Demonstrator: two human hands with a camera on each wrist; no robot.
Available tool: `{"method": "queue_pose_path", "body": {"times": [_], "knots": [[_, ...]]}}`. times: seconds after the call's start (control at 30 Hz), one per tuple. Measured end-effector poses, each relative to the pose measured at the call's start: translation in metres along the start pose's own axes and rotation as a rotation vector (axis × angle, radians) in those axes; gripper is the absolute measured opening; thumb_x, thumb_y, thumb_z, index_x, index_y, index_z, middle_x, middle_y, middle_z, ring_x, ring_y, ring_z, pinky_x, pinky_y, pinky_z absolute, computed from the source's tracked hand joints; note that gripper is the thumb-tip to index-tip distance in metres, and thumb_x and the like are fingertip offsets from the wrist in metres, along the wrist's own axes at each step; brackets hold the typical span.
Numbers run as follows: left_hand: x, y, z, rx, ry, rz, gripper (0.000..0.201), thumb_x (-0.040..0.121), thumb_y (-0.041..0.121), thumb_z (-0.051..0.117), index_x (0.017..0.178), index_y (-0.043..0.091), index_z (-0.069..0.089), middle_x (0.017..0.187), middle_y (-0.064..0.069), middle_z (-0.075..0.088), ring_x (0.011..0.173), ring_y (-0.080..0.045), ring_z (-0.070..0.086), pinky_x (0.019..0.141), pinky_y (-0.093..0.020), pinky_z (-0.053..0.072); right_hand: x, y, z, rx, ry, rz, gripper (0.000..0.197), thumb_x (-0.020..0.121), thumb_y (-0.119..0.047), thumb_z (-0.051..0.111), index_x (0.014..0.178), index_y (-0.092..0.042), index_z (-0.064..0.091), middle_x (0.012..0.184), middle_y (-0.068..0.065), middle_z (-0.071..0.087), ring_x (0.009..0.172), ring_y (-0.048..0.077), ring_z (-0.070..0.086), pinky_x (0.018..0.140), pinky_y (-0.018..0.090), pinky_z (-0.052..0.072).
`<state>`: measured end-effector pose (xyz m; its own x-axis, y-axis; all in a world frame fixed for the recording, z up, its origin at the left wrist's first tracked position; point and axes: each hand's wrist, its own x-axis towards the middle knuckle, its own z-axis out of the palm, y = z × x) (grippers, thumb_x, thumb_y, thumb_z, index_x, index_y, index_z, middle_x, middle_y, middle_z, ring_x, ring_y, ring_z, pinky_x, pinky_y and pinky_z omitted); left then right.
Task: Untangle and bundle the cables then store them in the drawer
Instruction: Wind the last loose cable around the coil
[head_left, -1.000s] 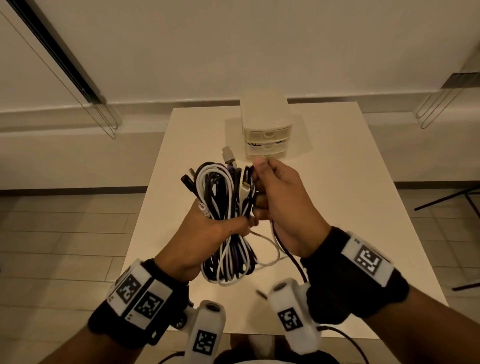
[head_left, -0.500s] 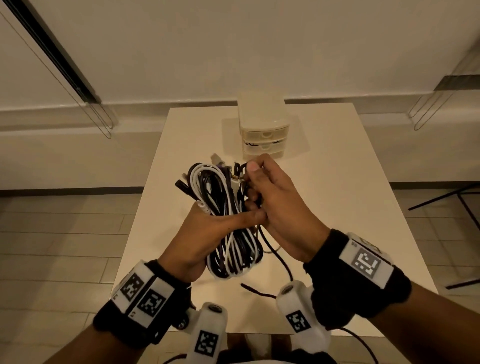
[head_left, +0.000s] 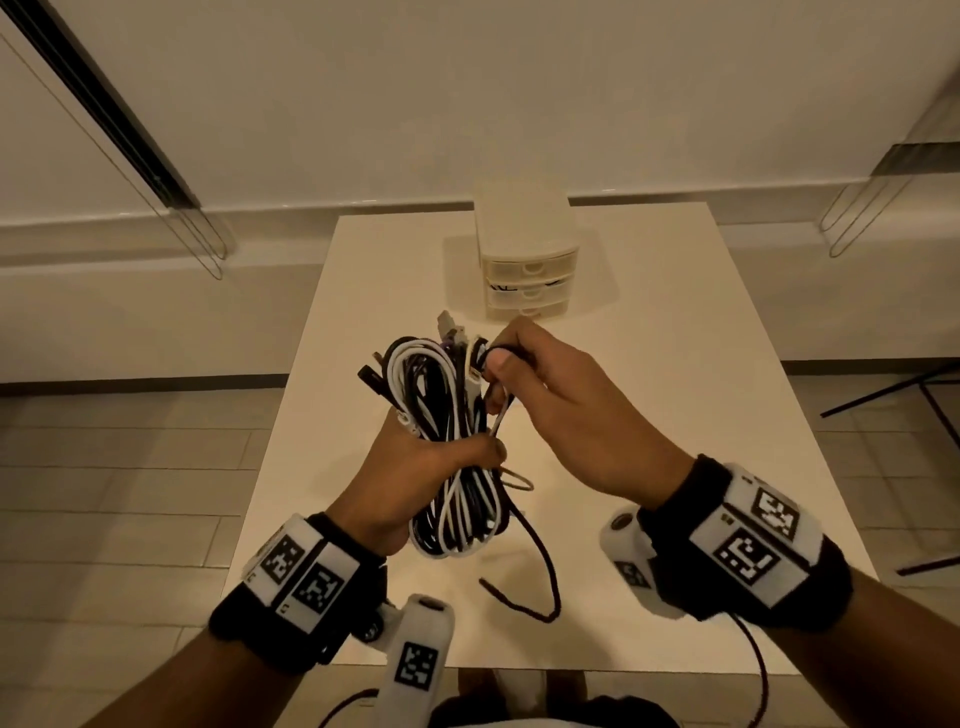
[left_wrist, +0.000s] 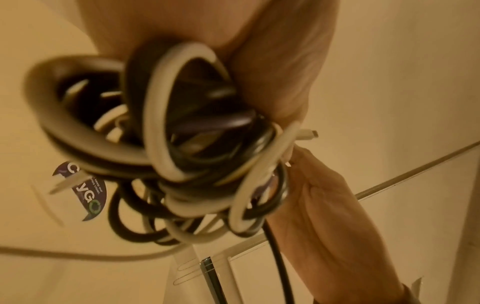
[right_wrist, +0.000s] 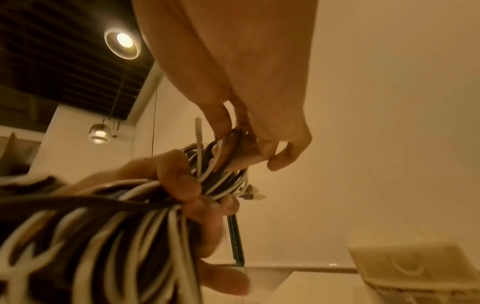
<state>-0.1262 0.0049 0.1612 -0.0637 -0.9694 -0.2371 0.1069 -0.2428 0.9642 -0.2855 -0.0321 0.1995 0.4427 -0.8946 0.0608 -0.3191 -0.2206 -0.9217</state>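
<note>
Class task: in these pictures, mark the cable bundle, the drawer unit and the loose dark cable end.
cable bundle (head_left: 441, 410), head view, on the white and black loops above the left hand.
drawer unit (head_left: 530, 267), head view, on its top drawer front.
loose dark cable end (head_left: 545, 577), head view, on the hanging curve over the table.

Setting: plain indoor room, home or office, which cannot be told. White square table on pale tiled floor; small cream three-drawer organiser at the table's far edge; bare off-white wall behind the table; recessed ceiling light and pendant lamp overhead.
</note>
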Motion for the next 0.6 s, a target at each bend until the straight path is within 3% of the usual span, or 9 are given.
{"method": "queue_pose_path", "body": {"times": [0.1,0.17,0.23,0.3,0.37,0.43,0.5,0.53,0.6], "knots": [[0.004,-0.001,0.002,-0.014,0.009,0.029,0.044,0.074,-0.014,0.071,0.113,0.006,0.064,0.098,-0.014,0.074,0.091,-0.028,0.075,0.076,-0.041,0.061,-0.001,0.003,0.008,-0.106,0.096,-0.111,0.02,0.105,-0.023,0.043,0.093,-0.011,0.054,0.082,0.0,0.061,0.081,0.016,0.057,0.075,0.034,0.046],[0.003,0.0,0.005,-0.05,0.021,0.063,0.039,0.074,-0.011,0.071,0.108,0.007,0.067,0.094,-0.014,0.073,0.086,-0.026,0.075,0.074,-0.035,0.058,0.001,0.006,0.01,-0.245,0.229,-0.164,0.016,0.103,-0.031,0.046,0.099,-0.02,0.057,0.097,-0.006,0.054,0.094,0.015,0.05,0.082,0.033,0.045],[0.003,0.001,0.008,-0.089,0.034,0.097,0.03,0.067,0.002,0.078,0.094,0.012,0.072,0.089,-0.017,0.071,0.085,-0.028,0.073,0.077,-0.039,0.059,0.002,0.012,0.005,-0.182,0.254,-0.082,0.025,0.097,-0.049,0.051,0.115,-0.032,0.053,0.118,-0.01,0.044,0.112,0.011,0.046,0.094,0.028,0.043],[0.005,0.005,0.01,-0.145,0.047,0.122,0.024,0.065,0.007,0.081,0.087,0.018,0.076,0.089,-0.013,0.072,0.088,-0.027,0.071,0.081,-0.04,0.059,-0.004,0.021,-0.002,0.106,0.055,0.106,0.06,0.081,-0.066,0.06,0.131,-0.041,0.038,0.133,-0.012,0.041,0.121,0.007,0.052,0.1,0.031,0.045],[0.009,0.013,0.009,-0.295,0.06,0.091,0.018,0.075,0.005,0.077,0.089,0.015,0.076,0.088,-0.01,0.073,0.086,-0.023,0.071,0.077,-0.037,0.059,-0.016,0.034,-0.005,0.252,-0.209,0.219,0.085,0.069,-0.068,0.073,0.139,-0.047,0.031,0.136,-0.009,0.051,0.113,0.01,0.063,0.098,0.04,0.052],[0.014,0.02,0.005,-0.405,0.028,0.081,0.023,0.081,0.005,0.072,0.105,0.007,0.072,0.089,-0.008,0.07,0.083,-0.019,0.069,0.074,-0.032,0.058,-0.03,0.044,-0.005,0.265,-0.396,0.263,0.08,0.073,-0.052,0.08,0.141,-0.042,0.038,0.12,-0.003,0.066,0.091,0.015,0.072,0.088,0.042,0.057],[0.017,0.028,0.003,-0.473,-0.012,0.069,0.028,0.076,0.011,0.079,0.104,0.009,0.074,0.082,-0.005,0.07,0.077,-0.016,0.069,0.072,-0.029,0.058,-0.043,0.052,-0.007,0.31,-0.444,0.249,0.039,0.087,-0.036,0.072,0.122,-0.026,0.061,0.083,0.001,0.071,0.061,0.018,0.064,0.064,0.033,0.056],[0.017,0.03,0.001,-0.523,-0.04,0.058,0.027,0.072,0.014,0.085,0.098,0.012,0.075,0.077,-0.004,0.069,0.075,-0.015,0.069,0.071,-0.029,0.058,-0.048,0.057,-0.011,0.344,-0.418,0.244,0.023,0.091,-0.034,0.069,0.107,-0.018,0.068,0.067,0.001,0.064,0.052,0.016,0.055,0.054,0.029,0.049],[0.018,0.036,-0.002,-0.606,-0.057,0.078,0.024,0.073,0.014,0.085,0.094,0.015,0.074,0.07,0.0,0.065,0.068,-0.012,0.068,0.07,-0.028,0.059,-0.058,0.068,-0.022,0.481,-0.334,0.256,0.025,0.088,-0.04,0.071,0.084,-0.016,0.071,0.053,-0.001,0.045,0.045,0.012,0.04,0.051,0.028,0.039]]}}
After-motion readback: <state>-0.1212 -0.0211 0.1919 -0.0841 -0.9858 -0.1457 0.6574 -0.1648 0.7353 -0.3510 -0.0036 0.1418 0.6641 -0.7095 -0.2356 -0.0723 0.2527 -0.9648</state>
